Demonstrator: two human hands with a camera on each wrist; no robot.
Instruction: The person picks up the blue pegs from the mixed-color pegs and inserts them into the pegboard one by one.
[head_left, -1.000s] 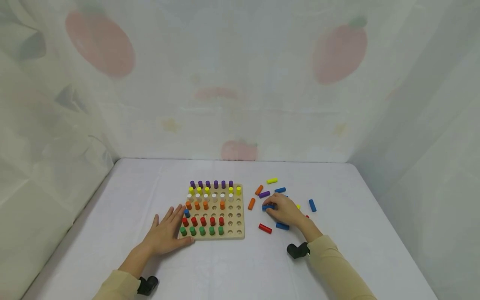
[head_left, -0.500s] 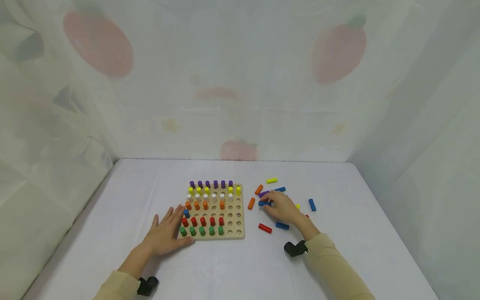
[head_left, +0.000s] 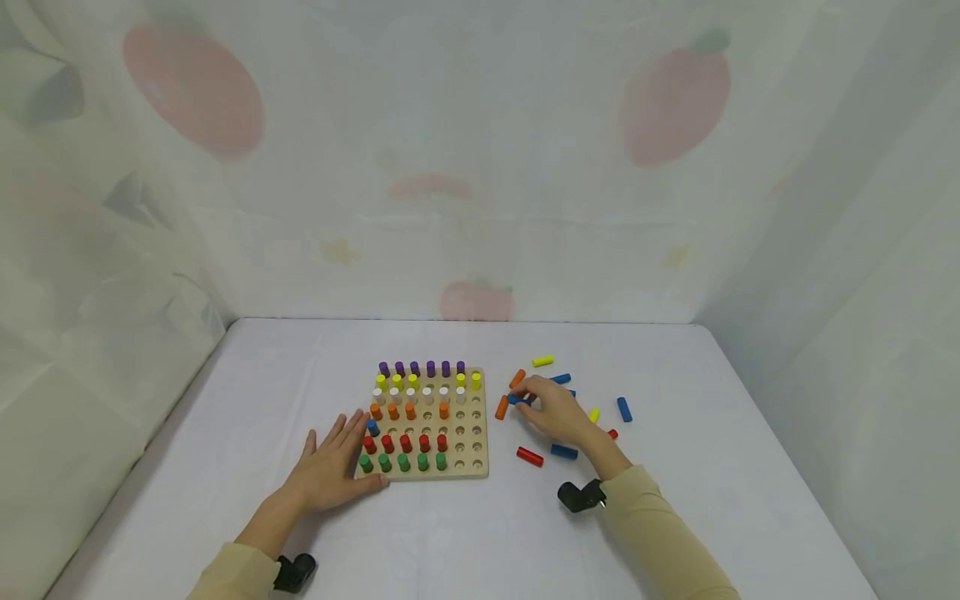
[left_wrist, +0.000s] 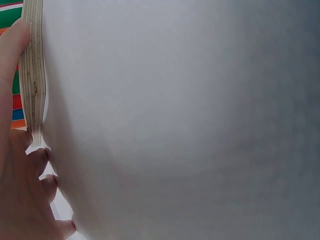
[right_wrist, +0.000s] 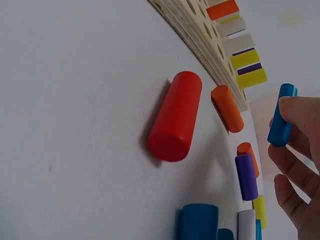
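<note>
A square wooden pegboard (head_left: pixel 468 471) lies on the table, with rows of upright purple, yellow, white, orange, red and green pegs and one blue peg (head_left: pixel 372 427) at the left. My left hand (head_left: pixel 330 471) rests against the board's left edge with its fingers spread and thumb at the near corner. In the right wrist view, my right hand (right_wrist: pixel 302 135) pinches a blue peg (right_wrist: pixel 282 115) between thumb and fingers, above the table. In the head view that hand is right of the board, over the loose pegs, beside an orange peg (head_left: pixel 501 407).
Loose pegs lie scattered right of the board: a red peg (head_left: pixel 529 457), a blue peg (head_left: pixel 564 452), another blue peg (head_left: pixel 624 409), a yellow peg (head_left: pixel 543 361) and several more. White patterned cloth (head_left: pixel 570 250) hangs behind the table.
My right hand has lifted the blue peg and carried it left, closer to the board. My left hand has stayed in place.
</note>
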